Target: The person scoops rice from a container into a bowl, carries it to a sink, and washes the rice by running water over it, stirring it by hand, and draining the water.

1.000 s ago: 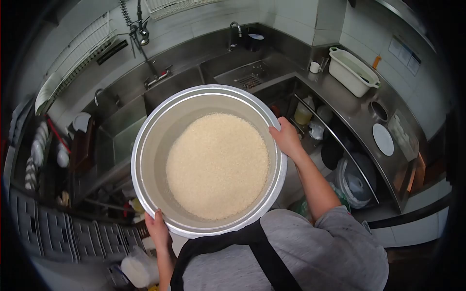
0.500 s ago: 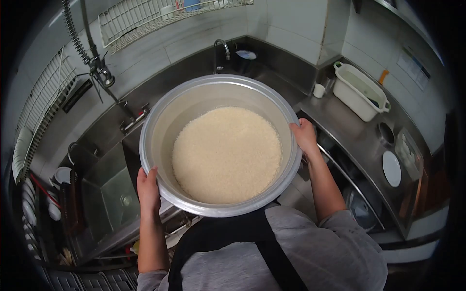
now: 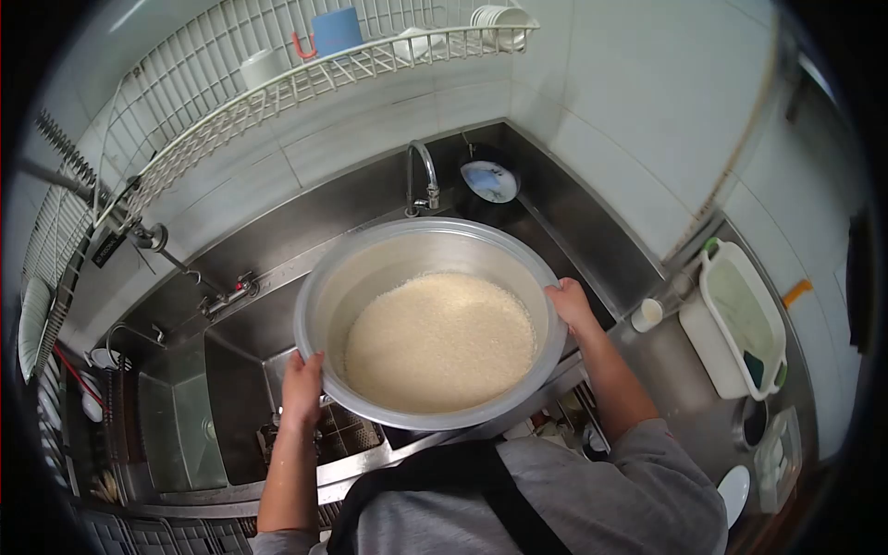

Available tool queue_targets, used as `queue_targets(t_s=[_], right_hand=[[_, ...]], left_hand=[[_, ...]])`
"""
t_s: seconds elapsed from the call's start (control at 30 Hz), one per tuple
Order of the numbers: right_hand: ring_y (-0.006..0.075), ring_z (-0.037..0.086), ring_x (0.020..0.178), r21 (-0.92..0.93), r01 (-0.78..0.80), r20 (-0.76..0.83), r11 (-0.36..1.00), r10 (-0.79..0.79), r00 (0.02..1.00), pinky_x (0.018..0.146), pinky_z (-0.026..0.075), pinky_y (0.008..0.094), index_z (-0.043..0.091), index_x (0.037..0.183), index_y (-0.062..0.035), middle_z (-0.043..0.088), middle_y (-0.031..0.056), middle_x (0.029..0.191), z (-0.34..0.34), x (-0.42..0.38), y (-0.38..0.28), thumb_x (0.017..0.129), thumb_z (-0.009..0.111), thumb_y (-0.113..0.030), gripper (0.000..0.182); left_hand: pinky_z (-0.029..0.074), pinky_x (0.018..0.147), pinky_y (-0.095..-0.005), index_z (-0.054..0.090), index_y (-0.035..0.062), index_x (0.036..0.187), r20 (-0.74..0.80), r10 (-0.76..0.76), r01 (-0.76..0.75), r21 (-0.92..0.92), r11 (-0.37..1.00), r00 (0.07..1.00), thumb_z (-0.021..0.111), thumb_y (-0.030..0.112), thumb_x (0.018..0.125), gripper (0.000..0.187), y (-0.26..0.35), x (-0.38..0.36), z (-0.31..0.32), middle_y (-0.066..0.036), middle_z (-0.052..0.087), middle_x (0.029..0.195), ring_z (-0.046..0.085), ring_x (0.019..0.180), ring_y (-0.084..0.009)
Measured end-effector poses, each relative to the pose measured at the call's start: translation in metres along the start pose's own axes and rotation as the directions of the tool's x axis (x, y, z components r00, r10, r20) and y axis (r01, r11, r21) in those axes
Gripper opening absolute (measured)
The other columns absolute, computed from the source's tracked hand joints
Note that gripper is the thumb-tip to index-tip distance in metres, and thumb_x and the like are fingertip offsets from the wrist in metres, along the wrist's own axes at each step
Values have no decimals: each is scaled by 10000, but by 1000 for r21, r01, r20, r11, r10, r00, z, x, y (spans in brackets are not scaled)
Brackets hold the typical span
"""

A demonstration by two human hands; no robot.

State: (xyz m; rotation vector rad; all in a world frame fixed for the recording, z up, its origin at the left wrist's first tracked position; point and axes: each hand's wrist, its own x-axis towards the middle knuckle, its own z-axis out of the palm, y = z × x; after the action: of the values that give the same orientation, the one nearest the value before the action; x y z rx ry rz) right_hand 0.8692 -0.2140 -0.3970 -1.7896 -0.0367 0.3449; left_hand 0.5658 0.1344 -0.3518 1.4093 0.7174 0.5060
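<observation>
Wide round silver metal pot of pale grain held at stainless-steel sink, near curved chrome faucet. Rim gripped at opposite sides by left hand and right hand, both closed, presumably to keep load level.

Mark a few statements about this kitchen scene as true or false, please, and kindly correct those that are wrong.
1. The left grip and right grip both hold a metal pot containing rice. True.
2. The rice is heaped above the pot's rim. False: its surface lies below the rim.
3. A white tub with green handles stands on the steel counter. True.
4. That tub is on the left side of the view. False: it is on the right.
5. A blue container sits on the wire rack. True.
6. The right grip is clear of the pot. False: it holds the rim.
</observation>
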Motion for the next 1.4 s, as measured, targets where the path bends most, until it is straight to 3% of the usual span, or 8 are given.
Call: queue_targets(t_s=[0.57,0.77,0.83,0.9,1.13,1.17,1.33,1.4], right_hand=[[201,614,751,-403,336,-48,851,-386,921,669,477,328,548,920,58,630,158,824,3,171,194,799,600,-78,189],[364,603,957,-509,6,52,861,23,998,831,467,423,507,1066,75,600,263,1026,20,145,162,806,666,-210,417],[384,543,1079,-853,41,-24,520,-118,993,908,438,448,456,1178,66,527,266,1198,43,146,127,791,699,-251,556],[380,456,1202,-827,471,230,307,-580,781,994,383,442,382,1297,33,427,254,1332,72,175,105,766,722,-272,700],[403,413,1229,-508,854,415,117,-835,361,1013,370,430,311,1357,25,417,251,1339,268,261,-6,837,637,-270,680],[370,378,1274,-586,772,468,245,-676,569,1016,373,419,305,1365,22,387,240,1371,278,263,-2,837,641,-278,694],[293,258,1367,-763,638,629,-108,-352,693,1081,299,397,276,1416,-51,266,132,1486,295,287,74,894,539,-388,675],[281,259,1371,-717,696,653,29,-321,686,1090,278,392,301,1415,-91,267,117,1491,296,296,74,907,507,-407,633]], left_hand=[[453,816,-466,507,-98,952,-43,-103,106,662,742,994,552,309,906,412,-193,84,64,-321,598,944,578,937,-468],[454,768,-490,473,-91,902,-118,-232,247,699,672,966,559,294,902,394,-221,63,57,-337,591,881,583,863,-481],[459,738,-496,453,-94,894,-108,-290,288,651,703,951,563,279,902,388,-219,62,60,-343,589,856,588,826,-480],[461,730,-499,435,-100,912,-84,-213,211,691,692,973,560,267,905,388,-212,61,64,-353,583,855,586,829,-486],[476,829,-472,361,-141,1157,-39,-290,215,764,608,956,587,270,883,543,-185,49,63,-371,538,1063,557,970,-488],[477,844,-463,336,-142,1228,-36,-220,166,777,607,975,599,256,876,593,-181,44,63,-363,518,1122,550,1000,-477],[535,789,-324,363,10,1332,-32,-100,101,552,828,994,586,15,870,513,-169,14,50,-192,502,1195,616,958,-221],[536,783,-316,400,13,1305,10,-120,96,532,841,993,579,8,872,469,-172,6,43,-179,508,1181,615,962,-218]])
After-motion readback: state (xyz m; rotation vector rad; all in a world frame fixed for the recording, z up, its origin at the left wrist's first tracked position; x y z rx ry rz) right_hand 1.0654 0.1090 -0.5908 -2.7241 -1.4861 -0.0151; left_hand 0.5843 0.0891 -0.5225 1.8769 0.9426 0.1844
